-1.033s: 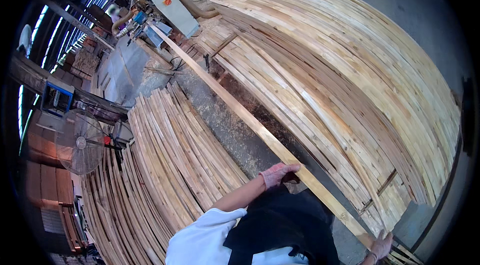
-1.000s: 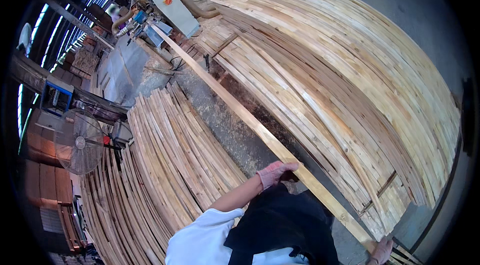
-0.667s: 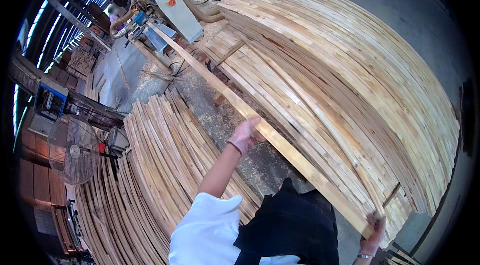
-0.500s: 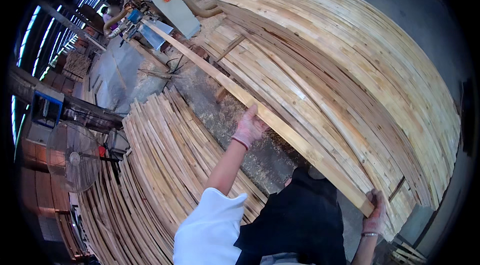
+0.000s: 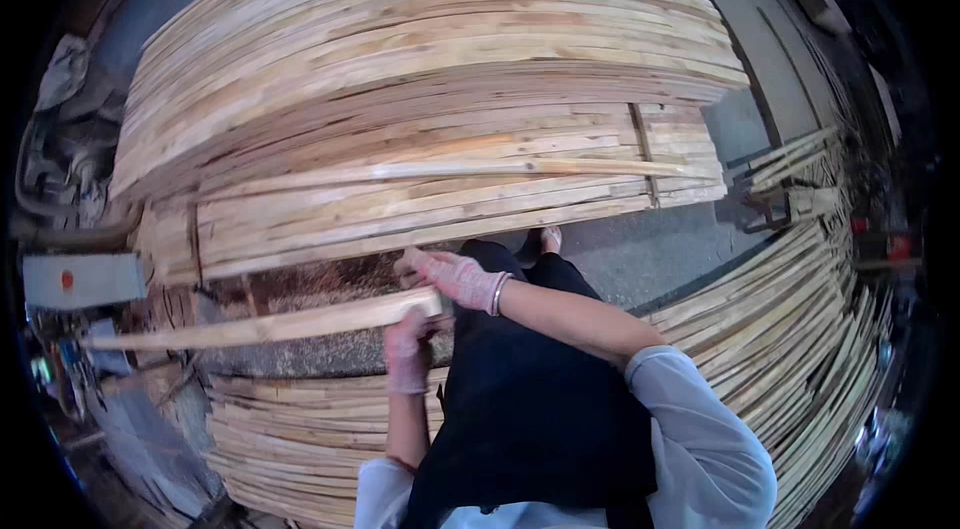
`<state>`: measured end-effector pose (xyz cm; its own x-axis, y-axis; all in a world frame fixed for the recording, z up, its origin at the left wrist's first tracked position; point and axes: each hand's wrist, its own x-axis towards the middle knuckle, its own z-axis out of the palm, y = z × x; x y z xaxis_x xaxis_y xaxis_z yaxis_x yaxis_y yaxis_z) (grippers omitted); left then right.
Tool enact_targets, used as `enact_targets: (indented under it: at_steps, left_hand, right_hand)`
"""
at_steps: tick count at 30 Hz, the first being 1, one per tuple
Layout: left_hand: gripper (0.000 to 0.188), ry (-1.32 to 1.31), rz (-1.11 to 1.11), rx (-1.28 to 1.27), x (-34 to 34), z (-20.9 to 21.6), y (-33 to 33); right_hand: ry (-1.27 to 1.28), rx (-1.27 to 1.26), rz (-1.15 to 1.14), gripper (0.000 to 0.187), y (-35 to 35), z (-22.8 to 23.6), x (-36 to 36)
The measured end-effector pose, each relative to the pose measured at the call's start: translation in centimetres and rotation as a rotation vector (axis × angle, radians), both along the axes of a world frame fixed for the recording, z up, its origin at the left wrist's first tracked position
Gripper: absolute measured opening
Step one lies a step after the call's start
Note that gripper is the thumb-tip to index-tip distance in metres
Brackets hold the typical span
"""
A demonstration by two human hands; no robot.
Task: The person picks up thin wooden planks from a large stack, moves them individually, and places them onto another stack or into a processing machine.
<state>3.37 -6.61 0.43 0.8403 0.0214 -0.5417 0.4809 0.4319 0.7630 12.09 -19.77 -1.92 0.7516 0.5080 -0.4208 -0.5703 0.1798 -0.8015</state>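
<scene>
A long, pale wooden strip [image 5: 290,323] runs from in front of my body to the machine at the far left. My left hand [image 5: 406,354], in a pinkish knit glove, grips it close to its near end, with the fingers wrapped round the wood. My right hand [image 5: 465,281], gloved alike, reaches across from the right, just beyond that same end. Its fingers point left and are smeared by motion, so whether they touch the strip does not show.
A broad stack of wooden strips [image 5: 430,29] lies ahead, with a lower layer [image 5: 450,194] on its near side. More strips lie at lower left [image 5: 300,429] and right [image 5: 770,349]. A pale cabinet [image 5: 85,281] with a red switch stands far left. Sawdust [image 5: 320,354] covers the floor between.
My view has turned to the right. My right hand has left its grip at the strip's near end and come close to my left hand, which now holds the strip nearer that end.
</scene>
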Motion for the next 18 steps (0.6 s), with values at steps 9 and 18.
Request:
enact_targets:
  at_steps: [9,18]
  left_hand:
    - [0.032,-0.047,0.596,0.087,-1.4,-2.7,17.6]
    - [0.038,0.508,0.784,-0.151,-0.8,-7.3,-0.8]
  right_hand:
    - [0.451,-0.297,-0.022,0.033,-21.3,-13.9,1.1]
    - [0.286,-1.254,0.370,0.048,-37.4,-19.3,11.3]
